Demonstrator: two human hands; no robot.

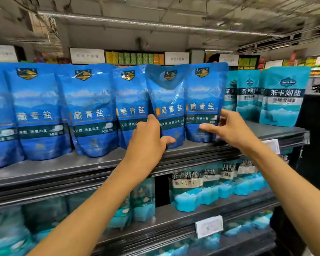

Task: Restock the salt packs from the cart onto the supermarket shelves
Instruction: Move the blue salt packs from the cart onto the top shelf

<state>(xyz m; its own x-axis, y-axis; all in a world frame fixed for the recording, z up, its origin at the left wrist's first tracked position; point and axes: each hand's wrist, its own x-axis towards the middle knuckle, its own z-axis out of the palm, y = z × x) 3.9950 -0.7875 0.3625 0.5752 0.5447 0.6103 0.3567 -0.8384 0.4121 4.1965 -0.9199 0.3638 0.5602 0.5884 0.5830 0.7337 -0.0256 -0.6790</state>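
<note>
Blue salt packs (92,109) stand in a row on the top shelf (192,150) of a shop rack. Both hands are up at the right end of that row. The left hand (148,143) grips the bottom of one blue pack (167,106), with the thumb curled round its front and the fingers on its left side. This pack leans a bit and sits in front of the others. The right hand (229,128) holds the last blue pack (204,102) by its right edge, thumb on the front and fingers behind it.

It looks like the step in hand is setting these two packs in place and making them neat. Next, the leaning pack likely needs to be pushed back and stood up straight, level with its neighbours. It is soft and floppy, so it could tip over if let go too fast.

Just right of the blue row stand lighter teal packs (283,97). More teal packs (211,185) fill the lower shelf (201,209), with a white price tag (209,227) on the rail below them. No cart is in view. Far behind are more shelves with green and yellow goods (135,58), and pipes (137,22) run along the ceiling.
</note>
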